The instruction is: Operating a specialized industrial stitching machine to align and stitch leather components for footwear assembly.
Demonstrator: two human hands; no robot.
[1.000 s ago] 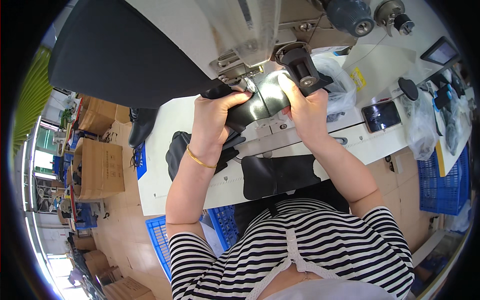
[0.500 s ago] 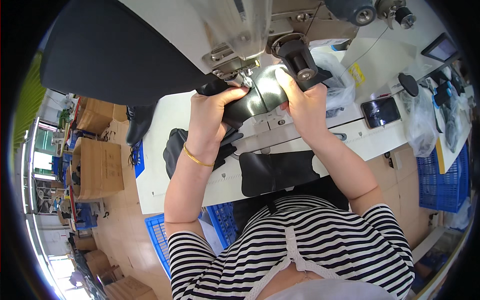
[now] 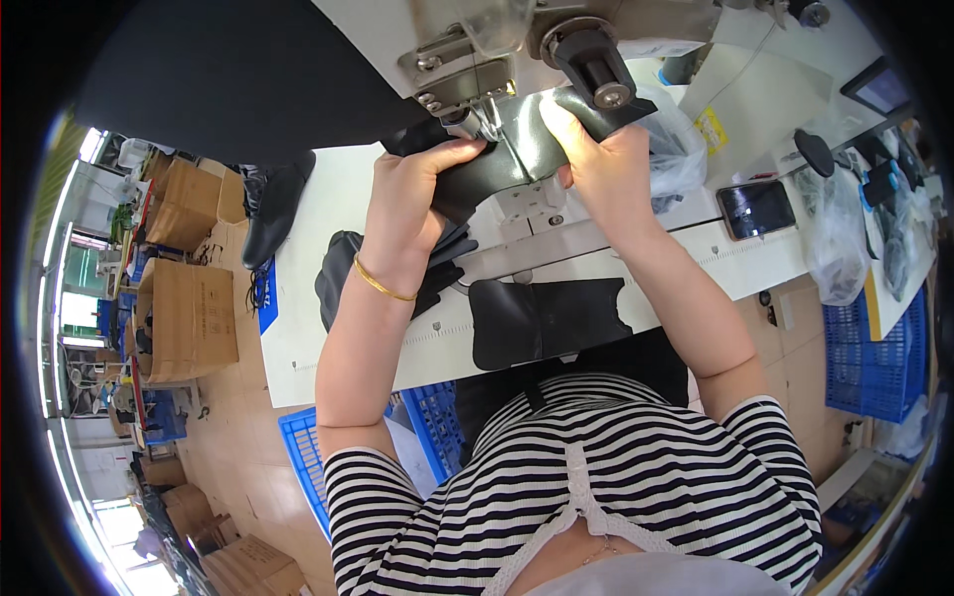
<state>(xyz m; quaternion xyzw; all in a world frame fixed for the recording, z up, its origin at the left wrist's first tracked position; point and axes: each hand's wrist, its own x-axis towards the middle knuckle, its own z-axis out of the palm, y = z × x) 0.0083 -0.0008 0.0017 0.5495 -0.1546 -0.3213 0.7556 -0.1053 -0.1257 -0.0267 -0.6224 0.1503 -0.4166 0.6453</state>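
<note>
A piece of shiny black leather [image 3: 479, 186] with a seam across it lies under the presser foot [image 3: 487, 121] of a sewing machine [image 3: 467, 81]. My left hand [image 3: 405, 194] grips its left side, thumb on top beside the foot and fingers mostly hidden underneath. On the right side, my right hand [image 3: 611, 179] pinches the leather, thumb pressed on top close to the seam. Bright machine light glares off the surface between both thumbs. Another flat black leather piece [image 3: 547, 320] rests at the table's front edge, below my hands.
More black leather pieces [image 3: 343, 283] are heaped beside my left forearm. A phone [image 3: 755, 209] and clear plastic bags [image 3: 835, 243] lie to the right. Black boots [image 3: 273, 214] stand at the left edge. Blue crates [image 3: 874, 348] and cardboard boxes [image 3: 189, 318] are on the floor.
The whole view has shifted slightly, with the table sitting higher in the picture. Both hands keep their hold on the leather under the presser foot.
</note>
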